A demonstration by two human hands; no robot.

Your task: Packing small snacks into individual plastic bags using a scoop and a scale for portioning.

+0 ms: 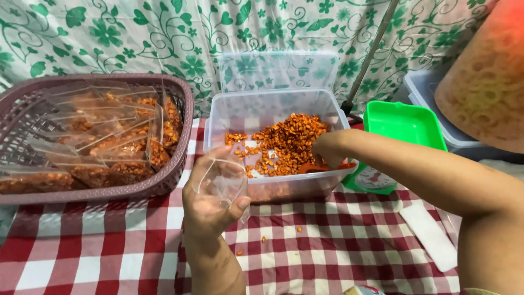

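1. The worktop (109,246) is covered by a red-and-white checked cloth.
2. A purple basket (169,180) full of filled clear packets sits toward its far left edge.
3. A clear plastic tub (284,188) of orange snack pieces stands mid-far.
4. A green scale (404,123) stands at the far right.
5. A white flat strip (431,236) lies near the right edge.
6. Loose orange pieces (263,239) dot the cloth.

A small clear plastic bag (221,177) is held open and upright, mouth up, just in front of the near left corner of a clear plastic tub (218,117). The tub is partly filled with orange-red snack pieces (286,142), heaped toward its right. An orange scoop (316,168) is seen low among the pieces at the tub's near right.
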